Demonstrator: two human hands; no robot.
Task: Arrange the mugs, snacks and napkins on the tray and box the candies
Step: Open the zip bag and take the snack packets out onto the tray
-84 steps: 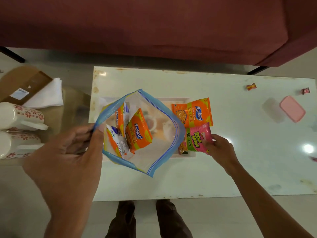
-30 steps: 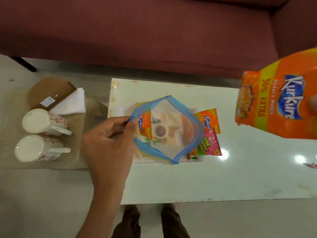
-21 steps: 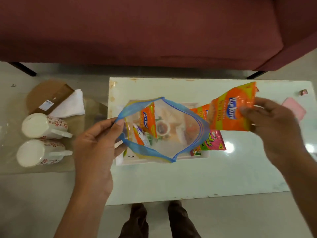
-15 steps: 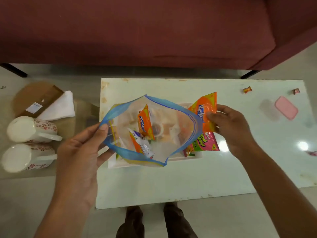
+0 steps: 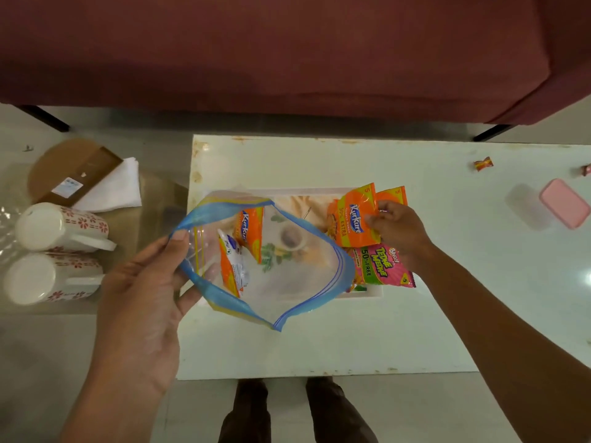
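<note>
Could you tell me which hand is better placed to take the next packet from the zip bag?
Right, probably: left hand holds the zip bag open; right hand, gripping a Kurkure packet, sits beside its mouth.

Single head cam, wide-angle, worn above the near edge of the tabletop (image 5: 399, 330), facing fwd & steeply down, close in. Wearer's feet (image 5: 248, 410) show at bottom centre below that edge; a sofa (image 5: 287, 52) fills the top beyond the far edge, floor (image 5: 48, 362) at left.

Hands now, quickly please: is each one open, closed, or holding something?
Left hand: holds the plastic bag by its rim.
Right hand: pinches an orange snack packet.
</note>
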